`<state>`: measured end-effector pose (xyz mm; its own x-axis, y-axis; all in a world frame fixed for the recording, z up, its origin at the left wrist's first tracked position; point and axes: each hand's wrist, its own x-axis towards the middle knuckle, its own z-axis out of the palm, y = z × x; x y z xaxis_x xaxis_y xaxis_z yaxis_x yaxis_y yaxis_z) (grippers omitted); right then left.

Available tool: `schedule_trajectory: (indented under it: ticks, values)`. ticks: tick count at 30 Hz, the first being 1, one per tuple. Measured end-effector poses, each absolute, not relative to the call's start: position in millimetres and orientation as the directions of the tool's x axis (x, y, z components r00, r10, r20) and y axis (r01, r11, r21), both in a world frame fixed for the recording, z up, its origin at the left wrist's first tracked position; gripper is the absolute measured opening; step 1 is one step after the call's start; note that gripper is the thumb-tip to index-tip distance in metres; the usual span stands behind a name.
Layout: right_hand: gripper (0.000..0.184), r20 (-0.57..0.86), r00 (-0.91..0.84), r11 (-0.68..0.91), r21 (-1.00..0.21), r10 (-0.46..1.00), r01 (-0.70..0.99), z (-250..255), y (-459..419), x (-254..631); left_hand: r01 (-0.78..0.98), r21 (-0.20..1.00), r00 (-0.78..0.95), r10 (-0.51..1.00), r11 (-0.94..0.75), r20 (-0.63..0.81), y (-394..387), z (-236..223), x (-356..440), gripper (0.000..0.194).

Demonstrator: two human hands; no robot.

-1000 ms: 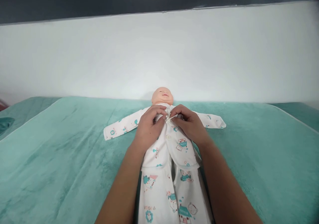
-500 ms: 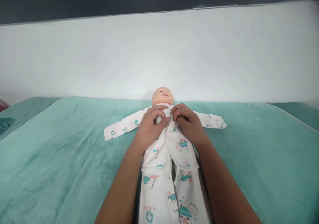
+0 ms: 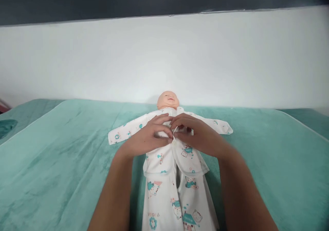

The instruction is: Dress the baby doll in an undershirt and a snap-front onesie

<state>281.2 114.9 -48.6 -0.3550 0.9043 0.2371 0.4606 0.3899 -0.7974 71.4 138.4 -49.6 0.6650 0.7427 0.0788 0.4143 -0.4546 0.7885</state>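
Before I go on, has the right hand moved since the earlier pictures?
Yes. The right hand has moved down the shirt, farther from the doll's head.

"Where did the doll (image 3: pixel 168 104) lie?"

"On its back on the blanket (image 3: pixel 77 148), its head (image 3: pixel 168 97) toward the wall (image 3: pixel 164 59) behind."

"And the clothes?"

"The jacket (image 3: pixel 159 159) was on its torso, the left-hand sleeve (image 3: pixel 128 130) and right-hand sleeve (image 3: pixel 218 124) stretched out either side. The trousers (image 3: pixel 161 203) lay in front, reaching under the jacket."
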Motion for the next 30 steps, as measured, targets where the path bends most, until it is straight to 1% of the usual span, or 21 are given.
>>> schedule_trajectory:
  ticks: [3, 7, 9, 13, 15, 17, 19, 21, 23, 26, 30]
  values:
    - [0.008, 0.125, -0.393, 0.339, -0.768, 0.911, 0.544, -40.2, 108.5, 281.9, 0.435, 0.765, 0.702, 0.711, -0.475, 0.043, 138.3, -47.4, 67.1, 0.013]
    - [0.001, 0.086, -0.394, 0.313, -0.767, 0.915, 0.560, -38.8, 105.6, 283.4, 0.441, 0.731, 0.719, 0.693, -0.520, 0.059, 138.3, -46.9, 67.3, 0.016]
    - [0.004, 0.065, -0.406, 0.306, -0.767, 0.911, 0.564, -38.0, 105.1, 283.4, 0.452, 0.726, 0.714, 0.698, -0.519, 0.055, 138.0, -46.2, 68.1, 0.013]
    - [0.011, -0.048, -0.412, 0.232, -0.765, 0.910, 0.601, -35.4, 104.6, 281.5, 0.465, 0.723, 0.704, 0.709, -0.510, 0.047, 136.9, -44.6, 70.1, 0.007]
    - [0.013, -0.054, -0.410, 0.221, -0.774, 0.910, 0.593, -35.0, 105.0, 279.7, 0.473, 0.724, 0.695, 0.718, -0.502, 0.043, 136.3, -44.7, 70.9, 0.006]
    - [0.012, -0.015, -0.405, 0.238, -0.790, 0.914, 0.565, -35.2, 105.4, 278.1, 0.476, 0.726, 0.688, 0.725, -0.497, 0.046, 135.9, -45.7, 71.5, 0.008]
    - [0.009, 0.038, -0.357, 0.242, -0.802, 0.933, 0.546, -34.9, 105.1, 277.7, 0.463, 0.733, 0.686, 0.725, -0.498, 0.060, 135.8, -47.4, 71.9, 0.010]
    - [0.007, 0.059, -0.283, 0.215, -0.801, 0.957, 0.559, -33.9, 103.6, 278.6, 0.441, 0.747, 0.681, 0.727, -0.497, 0.082, 136.0, -49.4, 72.3, 0.009]
    - [0.012, 0.011, -0.269, 0.176, -0.781, 0.963, 0.599, -32.7, 101.4, 280.3, 0.418, 0.759, 0.677, 0.729, -0.498, 0.106, 136.3, -51.1, 72.8, 0.008]
    - [0.019, -0.100, -0.353, 0.165, -0.745, 0.930, 0.647, -32.2, 99.1, 281.9, 0.388, 0.767, 0.674, 0.725, -0.511, 0.142, 137.3, -53.3, 73.6, 0.008]
    - [0.020, -0.119, -0.386, 0.174, -0.747, 0.915, 0.642, -34.2, 99.7, 281.6, 0.349, 0.795, 0.656, 0.735, -0.496, 0.170, 138.9, -56.4, 73.8, 0.006]
